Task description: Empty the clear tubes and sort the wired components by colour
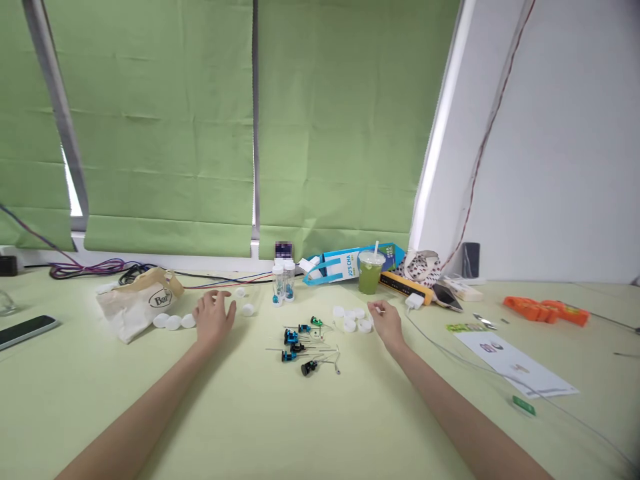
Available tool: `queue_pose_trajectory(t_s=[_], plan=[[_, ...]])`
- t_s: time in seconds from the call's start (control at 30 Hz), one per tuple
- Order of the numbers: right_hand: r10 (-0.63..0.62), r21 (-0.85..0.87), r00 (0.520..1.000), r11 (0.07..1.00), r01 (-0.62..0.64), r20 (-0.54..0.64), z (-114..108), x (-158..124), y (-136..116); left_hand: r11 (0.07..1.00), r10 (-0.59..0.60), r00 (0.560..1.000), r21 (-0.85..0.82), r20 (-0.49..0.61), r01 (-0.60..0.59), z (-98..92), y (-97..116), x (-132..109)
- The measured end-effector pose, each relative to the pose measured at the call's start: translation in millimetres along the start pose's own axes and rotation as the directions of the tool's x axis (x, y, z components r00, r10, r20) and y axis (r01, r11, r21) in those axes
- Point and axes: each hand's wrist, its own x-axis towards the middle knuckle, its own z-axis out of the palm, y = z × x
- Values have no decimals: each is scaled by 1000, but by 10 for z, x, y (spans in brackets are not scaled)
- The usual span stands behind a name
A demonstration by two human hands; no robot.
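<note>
A pile of blue and black metal bits sits in the middle of the worktop, with thin pins poking out of it. Left of the pile, the left hand is palm down; its grip is loose, the thumb well apart from the bent fingers, and nothing shows in it. Farther left of the pile, a row of white lids comes right up to that hand. Right of the pile, the right hand has its thumb and first finger almost meeting, beside a bunch of white caps; one cannot tell if that grip has a tiny thing. A sideways bump there could send the round caps rolling into the pile. The pins could snag or poke a finger that comes down too fast. Behind the pile stand clear tubes, tall and thin, so a knock could tip them. Behind and right of the pile, the cup of green drink might spill if the right hand swings back. A white cord well right of the pile could catch that arm. The most room for moving is in front of the pile; the worktop's near edge is out of view.
</note>
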Motion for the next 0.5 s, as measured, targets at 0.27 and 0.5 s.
queue_pose_trajectory(t_s=[0.27,0.5], plan=[[-24,-405,988,910,85,153,-108,-44,-96,934,161,982,-337,97,-119,213,581,47],[64,-577,953,807,126,297,-192,-121,-205,936,24,972,-346,233,60,541,879,298]])
